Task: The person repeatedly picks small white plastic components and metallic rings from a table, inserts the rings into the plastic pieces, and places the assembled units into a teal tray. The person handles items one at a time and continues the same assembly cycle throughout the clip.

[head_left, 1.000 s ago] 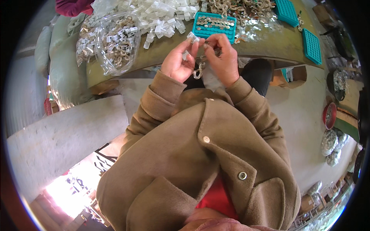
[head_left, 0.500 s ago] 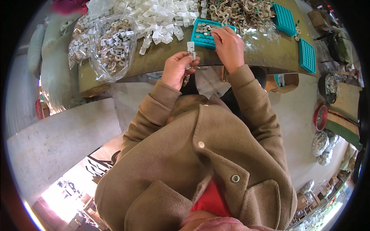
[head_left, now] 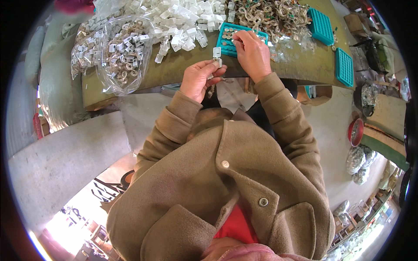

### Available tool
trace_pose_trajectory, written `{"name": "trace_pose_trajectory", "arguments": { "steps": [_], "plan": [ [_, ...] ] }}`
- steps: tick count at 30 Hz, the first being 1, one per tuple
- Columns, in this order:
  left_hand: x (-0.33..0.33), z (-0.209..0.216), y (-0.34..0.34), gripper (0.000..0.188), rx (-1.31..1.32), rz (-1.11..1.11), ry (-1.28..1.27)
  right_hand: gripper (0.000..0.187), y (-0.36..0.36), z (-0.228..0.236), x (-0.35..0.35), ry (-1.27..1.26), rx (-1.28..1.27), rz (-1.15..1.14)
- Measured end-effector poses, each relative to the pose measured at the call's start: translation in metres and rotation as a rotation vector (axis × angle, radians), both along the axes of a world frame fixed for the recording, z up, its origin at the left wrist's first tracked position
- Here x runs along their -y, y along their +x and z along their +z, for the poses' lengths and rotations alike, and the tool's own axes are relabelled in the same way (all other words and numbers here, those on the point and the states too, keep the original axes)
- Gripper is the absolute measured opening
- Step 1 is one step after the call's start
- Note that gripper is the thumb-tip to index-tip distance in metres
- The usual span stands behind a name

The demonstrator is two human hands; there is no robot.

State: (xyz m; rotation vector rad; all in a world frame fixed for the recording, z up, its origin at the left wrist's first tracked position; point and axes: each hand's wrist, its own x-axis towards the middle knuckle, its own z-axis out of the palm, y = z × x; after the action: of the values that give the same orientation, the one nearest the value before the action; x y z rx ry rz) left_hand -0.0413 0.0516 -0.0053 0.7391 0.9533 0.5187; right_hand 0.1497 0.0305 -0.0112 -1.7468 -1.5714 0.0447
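Note:
My left hand [head_left: 200, 78] is closed around a small white plastic battery case [head_left: 217, 53], whose lid stands up open above my thumb and fingers. A thin strand hangs below that hand. My right hand [head_left: 254, 52] hovers over the near edge of a teal tray [head_left: 227, 48], its thumb and forefinger pinched together. Whatever lies between those fingertips, if anything, is too small to tell. Round silvery button cells [head_left: 225, 33] sit in the tray's pockets, partly hidden behind my right hand.
White plastic cases [head_left: 183, 21] are heaped at the back of the table. Beside them lies a pile of coiled light strings [head_left: 272, 17]. A clear bag [head_left: 124, 56] of cases and strings stands left. Two more teal trays [head_left: 321, 26] [head_left: 344, 67] lie right.
My right hand has shifted left and slightly nearer across the tray, toward the case. My left hand keeps its grip on the case in nearly the same place.

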Motion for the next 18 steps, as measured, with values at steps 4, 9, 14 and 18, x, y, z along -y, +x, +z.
{"name": "trace_pose_trajectory", "arguments": {
  "steps": [4,9,14,18],
  "plan": [
    [-0.0053,0.0028,-0.0047,0.027,0.092,0.023,-0.062,0.017,-0.0027,-0.0016,-0.0036,-0.020,-0.038,-0.025],
    [-0.0102,0.0031,-0.0078,0.028,0.120,-0.008,-0.057,0.018,-0.0030,-0.0052,-0.0025,-0.006,0.016,0.003],
    [-0.0109,0.0043,-0.0074,0.029,0.094,-0.009,-0.038,0.013,0.0003,-0.0007,0.0011,-0.106,0.009,0.028],
    [-0.0093,0.0050,-0.0067,0.030,0.099,-0.023,-0.024,0.012,0.0028,0.0032,-0.0010,-0.138,0.011,0.061]
  ]
}}
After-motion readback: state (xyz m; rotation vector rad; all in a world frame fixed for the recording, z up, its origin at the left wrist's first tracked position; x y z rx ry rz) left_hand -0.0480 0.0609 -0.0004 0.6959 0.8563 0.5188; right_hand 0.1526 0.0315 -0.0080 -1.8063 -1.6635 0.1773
